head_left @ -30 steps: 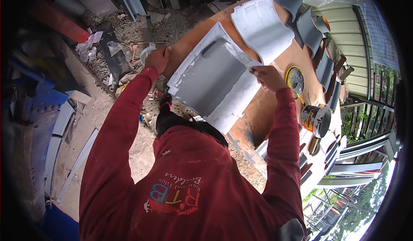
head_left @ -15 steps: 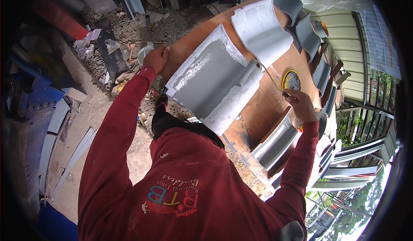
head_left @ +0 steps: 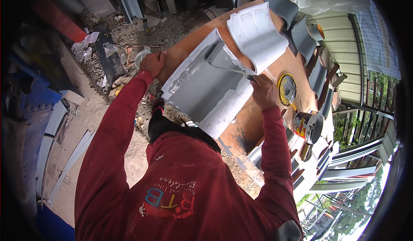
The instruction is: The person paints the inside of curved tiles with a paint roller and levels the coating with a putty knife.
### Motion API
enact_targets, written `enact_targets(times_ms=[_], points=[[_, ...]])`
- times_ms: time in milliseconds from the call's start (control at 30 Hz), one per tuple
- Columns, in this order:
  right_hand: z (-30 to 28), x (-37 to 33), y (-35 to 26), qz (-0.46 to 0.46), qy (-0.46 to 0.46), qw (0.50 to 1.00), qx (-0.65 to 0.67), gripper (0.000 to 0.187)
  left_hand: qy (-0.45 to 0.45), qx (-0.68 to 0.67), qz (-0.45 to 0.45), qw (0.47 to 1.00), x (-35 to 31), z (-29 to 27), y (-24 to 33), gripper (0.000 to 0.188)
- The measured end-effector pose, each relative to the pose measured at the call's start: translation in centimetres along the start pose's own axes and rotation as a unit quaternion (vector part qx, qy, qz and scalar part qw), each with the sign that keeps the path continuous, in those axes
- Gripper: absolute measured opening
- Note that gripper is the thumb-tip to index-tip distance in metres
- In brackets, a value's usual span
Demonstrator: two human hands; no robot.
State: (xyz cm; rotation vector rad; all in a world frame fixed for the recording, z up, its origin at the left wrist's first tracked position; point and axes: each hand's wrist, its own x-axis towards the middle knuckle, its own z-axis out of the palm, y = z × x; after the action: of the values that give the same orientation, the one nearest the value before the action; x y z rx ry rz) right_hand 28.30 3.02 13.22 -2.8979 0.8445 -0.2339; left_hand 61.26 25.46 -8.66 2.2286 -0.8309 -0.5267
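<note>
My right hand point(head_left: 264, 91) is closed on the handle of a small paint roller point(head_left: 220, 55). Its grey sleeve presses on the upper part of a curved roof tile point(head_left: 228, 107). Wet grey paint covers most of that tile, while bare white shows along its right side and edges. My left hand point(head_left: 153, 63) is closed at the left edge of a brown wooden board point(head_left: 183, 51), on which the tile lies; its fingers are partly hidden. A whitish cup-like thing point(head_left: 140, 57) shows just beside this hand; I cannot tell whether they touch.
A white tile point(head_left: 256, 34) lies beyond the painted one. Right of them are a paint-smeared yellow-rimmed lid point(head_left: 287, 88) and a paint can point(head_left: 307, 127). Grey tiles point(head_left: 303, 41) line the board's far right side. Gravel and scraps point(head_left: 129, 30) cover the ground at left.
My right hand has moved left and a little upward, carrying the roller from the tile's right edge to its upper part. The paint can now shows fully. My left hand stays at the board's edge.
</note>
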Motion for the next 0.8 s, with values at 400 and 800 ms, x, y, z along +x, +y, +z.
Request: enact_targets(times_ms=[400,800], points=[[-6.2,-2.1,4.4,0.063,-0.108,0.991,-0.053,0.011,-0.007,0.021,-0.023,0.999,-0.2,-1.0,1.2,0.052],[-5.0,-1.0,5.8,0.063,-0.127,0.990,0.007,0.013,-0.008,0.008,-0.027,1.000,-0.7,-2.0,1.5,0.052]])
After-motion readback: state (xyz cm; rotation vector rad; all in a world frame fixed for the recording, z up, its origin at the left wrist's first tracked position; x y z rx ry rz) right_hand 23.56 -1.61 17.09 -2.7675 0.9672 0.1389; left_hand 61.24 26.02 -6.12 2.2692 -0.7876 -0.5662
